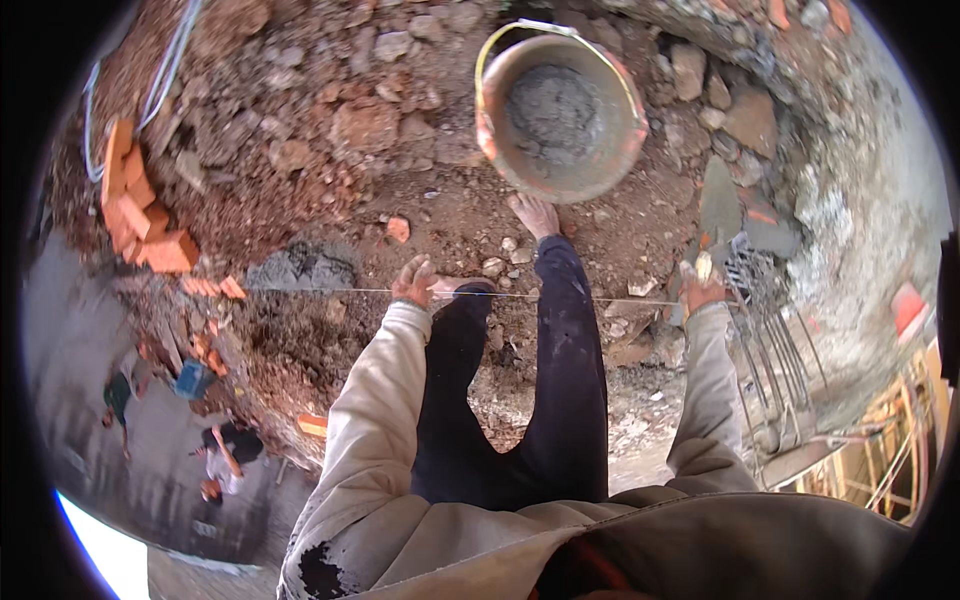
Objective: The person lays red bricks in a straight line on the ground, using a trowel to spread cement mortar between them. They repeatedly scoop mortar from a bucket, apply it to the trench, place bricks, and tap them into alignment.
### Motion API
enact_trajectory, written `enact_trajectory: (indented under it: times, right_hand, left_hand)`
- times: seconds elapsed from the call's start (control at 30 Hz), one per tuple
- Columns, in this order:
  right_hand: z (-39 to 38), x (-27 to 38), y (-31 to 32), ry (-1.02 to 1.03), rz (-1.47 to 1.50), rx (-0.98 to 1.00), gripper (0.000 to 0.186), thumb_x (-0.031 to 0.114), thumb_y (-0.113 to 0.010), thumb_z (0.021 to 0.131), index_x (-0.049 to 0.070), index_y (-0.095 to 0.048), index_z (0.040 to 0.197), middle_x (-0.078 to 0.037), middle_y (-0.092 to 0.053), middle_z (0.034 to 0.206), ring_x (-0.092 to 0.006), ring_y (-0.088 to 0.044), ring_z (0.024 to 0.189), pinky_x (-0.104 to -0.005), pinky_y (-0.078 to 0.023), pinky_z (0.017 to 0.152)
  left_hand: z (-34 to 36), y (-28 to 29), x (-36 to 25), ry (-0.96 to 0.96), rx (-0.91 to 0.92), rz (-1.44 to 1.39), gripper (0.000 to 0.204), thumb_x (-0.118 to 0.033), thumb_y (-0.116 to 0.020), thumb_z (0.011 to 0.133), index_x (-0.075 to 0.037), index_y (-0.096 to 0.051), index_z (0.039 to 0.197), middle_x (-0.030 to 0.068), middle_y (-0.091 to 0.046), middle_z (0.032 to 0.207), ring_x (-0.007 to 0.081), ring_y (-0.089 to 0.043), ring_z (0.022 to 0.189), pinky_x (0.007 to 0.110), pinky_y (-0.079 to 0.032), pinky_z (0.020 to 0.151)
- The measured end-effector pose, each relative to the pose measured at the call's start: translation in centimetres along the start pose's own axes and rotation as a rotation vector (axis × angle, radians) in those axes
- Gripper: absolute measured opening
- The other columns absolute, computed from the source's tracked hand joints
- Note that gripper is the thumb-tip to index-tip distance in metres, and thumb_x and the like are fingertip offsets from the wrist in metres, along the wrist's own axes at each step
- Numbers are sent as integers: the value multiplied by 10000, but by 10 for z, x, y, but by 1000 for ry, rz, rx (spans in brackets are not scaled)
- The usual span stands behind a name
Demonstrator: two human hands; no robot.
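Observation:
A thin taut string [540,297] runs crosswise over my legs. My left hand [414,282] has its fingers closed on it, beside wet mortar [305,270] on the soil. In my right hand [700,292], near the string's right stretch, is the handle of a trowel, whose pointed, mortar-coated blade [719,200] points away from me. Metal rods [772,355] stand just right of that hand. Beyond my bare right foot, a bucket [625,140] with a yellowish handle holds grey mortar.
Orange bricks [170,250] are stacked at left, below pale hoses [170,60]. Rubble and rocks [750,120] border the rough wall at right. Two other people [225,470] are at lower left near a blue container [195,380]. Wooden poles [890,435] show at lower right.

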State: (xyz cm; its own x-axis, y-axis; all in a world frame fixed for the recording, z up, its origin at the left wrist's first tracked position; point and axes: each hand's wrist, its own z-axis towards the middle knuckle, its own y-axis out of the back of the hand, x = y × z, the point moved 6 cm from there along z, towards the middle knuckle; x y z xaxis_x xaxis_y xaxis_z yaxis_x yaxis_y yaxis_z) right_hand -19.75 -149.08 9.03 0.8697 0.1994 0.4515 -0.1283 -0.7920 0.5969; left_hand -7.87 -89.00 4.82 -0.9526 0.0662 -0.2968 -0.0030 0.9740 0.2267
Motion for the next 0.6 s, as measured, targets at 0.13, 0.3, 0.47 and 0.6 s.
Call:
enact_trajectory:
  times: [0.13, 0.3, 0.47, 0.6]
  right_hand:
    - [-77, 221, -95, 432, -386, 609, 516, 309, -616, 821, 32, -488, 1238, -217, -616, 996, -426, -584, 946, -463, -458, 821]
    - [-124, 399, -226, 909, -698, 816, 440, 259, -571, 846, 86, -435, 1228, -224, -625, 1006, -407, -602, 946, -482, -477, 822]
    - [-207, 512, -388, 1039, -1058, 750, 379, 262, -580, 838, 49, -444, 1121, -242, -652, 877, -425, -636, 849, -491, -515, 749]
    - [-213, 505, -449, 950, -1258, 737, 543, 232, -627, 814, 36, -372, 1252, -279, -615, 1042, -415, -615, 973, -466, -472, 902]
  left_hand:
    - [1, 23, -60, 91, -288, -488, 647, -490, -552, 876, -94, -403, 1367, 141, -503, 1296, 319, -529, 1122, 498, -465, 866]
    - [-23, 88, -166, -129, -464, -835, 910, -633, -464, 842, -99, -98, 1482, 158, -137, 1528, 335, -279, 1356, 537, -327, 1020]
    - [-15, 187, -170, 46, -687, -1092, 910, -701, -425, 809, -184, -108, 1488, 167, -174, 1503, 361, -296, 1333, 535, -373, 979]
    - [-1, 203, -202, -27, -580, -1236, 944, -735, -406, 792, -186, -80, 1487, 179, -150, 1496, 394, -312, 1307, 551, -393, 970]
